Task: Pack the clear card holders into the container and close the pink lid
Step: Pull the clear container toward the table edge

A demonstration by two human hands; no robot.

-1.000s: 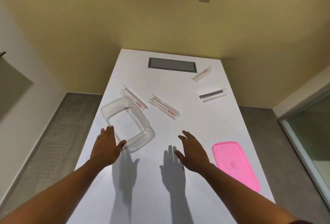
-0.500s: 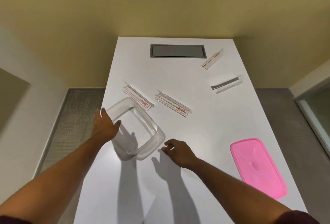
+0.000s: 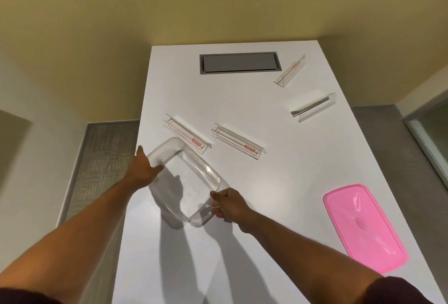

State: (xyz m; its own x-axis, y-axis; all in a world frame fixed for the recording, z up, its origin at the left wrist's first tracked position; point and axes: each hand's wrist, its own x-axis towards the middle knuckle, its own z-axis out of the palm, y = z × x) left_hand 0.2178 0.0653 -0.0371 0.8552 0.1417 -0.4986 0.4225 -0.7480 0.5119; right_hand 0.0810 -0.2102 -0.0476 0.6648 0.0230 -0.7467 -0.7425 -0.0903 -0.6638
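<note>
Two of the clear plastic card holders carry a small red label at one end: the one touching the container and the one just beside it. The red lettering is too blurred to read.

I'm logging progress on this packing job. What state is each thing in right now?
Clear plastic container: open, empty, held at two sides.
Pink rectangular lid: off, flat on the white table.
Four clear card holders: unpacked, lying apart on the table.
Left hand: gripping the container's rim.
Right hand: gripping the near corner.
</note>
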